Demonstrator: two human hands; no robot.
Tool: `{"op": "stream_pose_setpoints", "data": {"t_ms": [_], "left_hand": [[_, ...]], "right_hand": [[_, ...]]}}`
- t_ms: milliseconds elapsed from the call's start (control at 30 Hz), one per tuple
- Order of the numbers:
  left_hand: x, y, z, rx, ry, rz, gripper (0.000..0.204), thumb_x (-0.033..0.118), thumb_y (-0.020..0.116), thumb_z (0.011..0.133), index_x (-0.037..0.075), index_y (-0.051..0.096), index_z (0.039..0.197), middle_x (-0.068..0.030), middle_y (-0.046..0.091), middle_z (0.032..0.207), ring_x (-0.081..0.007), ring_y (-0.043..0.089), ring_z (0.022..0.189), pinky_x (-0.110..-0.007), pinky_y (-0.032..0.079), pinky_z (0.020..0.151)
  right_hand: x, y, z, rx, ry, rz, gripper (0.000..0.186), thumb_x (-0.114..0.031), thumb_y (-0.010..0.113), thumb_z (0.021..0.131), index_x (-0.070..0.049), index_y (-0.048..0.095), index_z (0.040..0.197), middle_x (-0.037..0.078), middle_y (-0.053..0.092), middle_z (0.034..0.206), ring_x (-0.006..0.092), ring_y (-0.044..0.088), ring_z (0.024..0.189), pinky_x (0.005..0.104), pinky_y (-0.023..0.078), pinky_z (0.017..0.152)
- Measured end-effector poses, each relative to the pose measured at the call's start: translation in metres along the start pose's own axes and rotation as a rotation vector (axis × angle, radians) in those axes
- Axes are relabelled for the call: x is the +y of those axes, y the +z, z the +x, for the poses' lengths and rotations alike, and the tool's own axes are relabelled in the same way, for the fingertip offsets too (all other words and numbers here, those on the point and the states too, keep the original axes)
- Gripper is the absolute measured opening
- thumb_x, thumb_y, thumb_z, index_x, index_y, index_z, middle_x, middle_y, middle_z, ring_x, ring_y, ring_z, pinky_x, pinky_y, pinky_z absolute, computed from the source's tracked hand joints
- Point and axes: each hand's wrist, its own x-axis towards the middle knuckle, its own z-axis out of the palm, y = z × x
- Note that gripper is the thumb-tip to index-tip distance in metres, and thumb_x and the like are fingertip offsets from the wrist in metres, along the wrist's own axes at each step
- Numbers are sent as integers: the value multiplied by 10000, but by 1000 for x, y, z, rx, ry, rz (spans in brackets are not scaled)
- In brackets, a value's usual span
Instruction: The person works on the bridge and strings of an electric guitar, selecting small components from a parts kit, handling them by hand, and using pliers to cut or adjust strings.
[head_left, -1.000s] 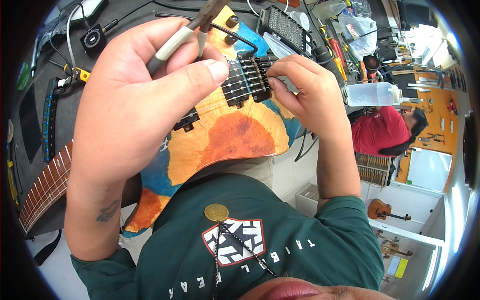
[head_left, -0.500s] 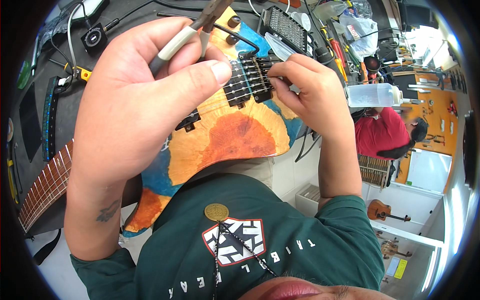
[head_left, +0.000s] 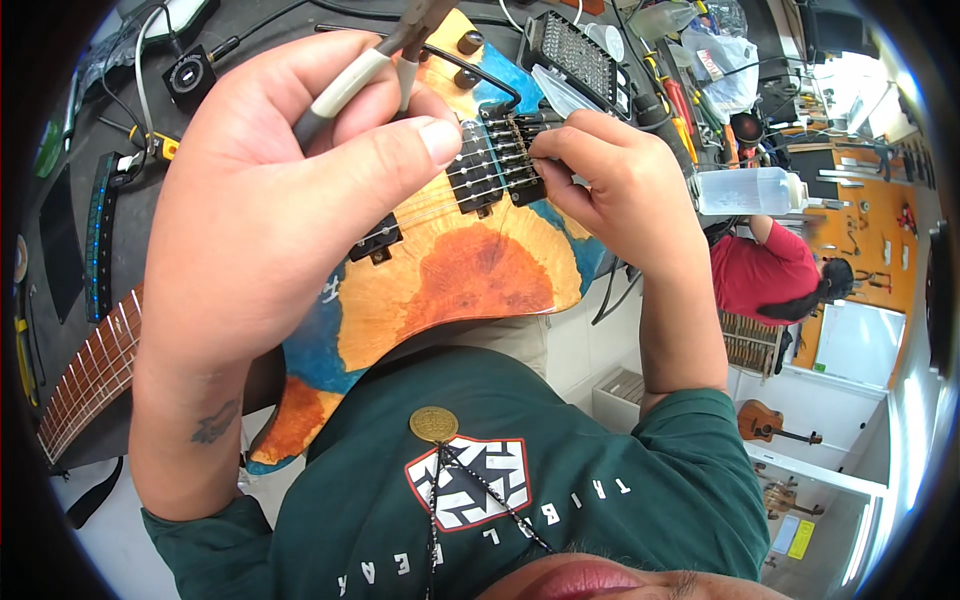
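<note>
Counts: 1 electric guitar (head_left: 470, 280), orange/blue burl top, lying across the person's lap & black bench; 2 black pickups on it; 2 brown knobs (head_left: 470, 42) at body's far end; 1 plier-type tool (head_left: 385, 55) w/ pale grips; 2 hands at work.
Left hand: left hand (head_left: 290, 180) fisted round the tool's 2 pale handles, thumb stretched across toward the bridge pickup; tool head points up & away, tip out of view at top edge.
Right hand: right hand (head_left: 620, 180) curled, thumb + forefinger pinched shut at the black bridge (head_left: 510, 135), just beside the saddles; what the pinch holds is too small to tell, maybe a string end.
Guitar spot: body centre frame under both hands, neck (head_left: 85, 375) runs to lower left.
Around: black perforated box (head_left: 570, 55) behind bridge; clear squeeze bottle (head_left: 745, 190) right of the right hand; small black round gadget (head_left: 188, 72) top left; acoustic guitar (head_left: 775, 425) on a shelf lower right; another person in a red shirt (head_left: 765, 280) at right, bent over.
In the way: left hand hides neck joint & most of the strings; right fingers cover part of the bridge.
Vs earlier: both hands hold same grip & spot as 1 s ago; person in red leans lower.
</note>
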Motion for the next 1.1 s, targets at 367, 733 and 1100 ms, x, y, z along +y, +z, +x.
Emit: {"op": "stream_pose_setpoints", "data": {"t_ms": [367, 733, 1100], "left_hand": [[3, -1, 0, 2, -22, 7, 297, 158, 765, 984, 118, 517, 825, -85, 764, 1093, -82, 640, 953, -291, 550, 919], [0, -1, 1, 2, -13, 19, 298, 170, 771, 985, 112, 523, 829, -81, 761, 1092, -82, 641, 948, -294, 551, 922], [0, 0, 0, 7, -6, 8, 296, 156, 764, 991, 112, 521, 827, -84, 761, 1092, -81, 634, 938, -284, 543, 912]], "right_hand": [[-3, 0, 3, 0, -36, -38, 90, -120, 790, 908, -88, 727, 963, 68, 685, 875, 330, 719, 751, 437, 592, 648], [-1, -4, 1, 56, 27, 29, 92, -129, 784, 918, -85, 719, 966, 82, 683, 872, 348, 713, 769, 445, 584, 669], [1, 2, 1, 0, 44, 22, 89, -135, 769, 931, -86, 734, 995, 89, 693, 901, 359, 719, 793, 453, 594, 696]]}}
